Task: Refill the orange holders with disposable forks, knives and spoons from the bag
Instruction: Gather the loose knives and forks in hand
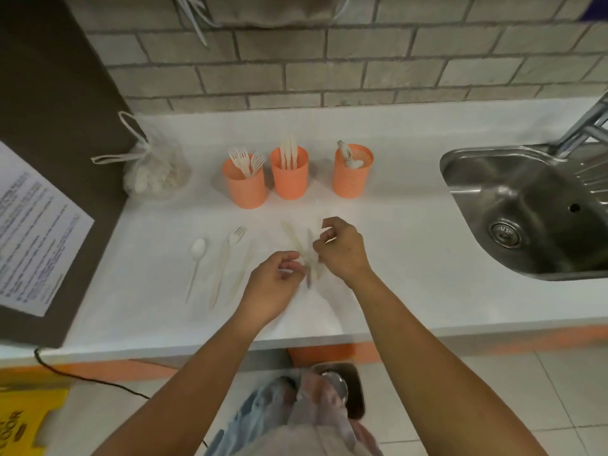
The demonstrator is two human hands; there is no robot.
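The right hand (pixel 343 250) pinches blurred knives (pixel 292 236) lying at its nine o'clock on the surface (pixel 411 258); the left hand (pixel 274 284), fingers curled, meets them, grip unclear.

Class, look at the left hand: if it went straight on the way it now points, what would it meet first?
The pale cutlery pinched between both hands, then at once the right hand. The left hand points forward and rightward; blur makes depth unsure.
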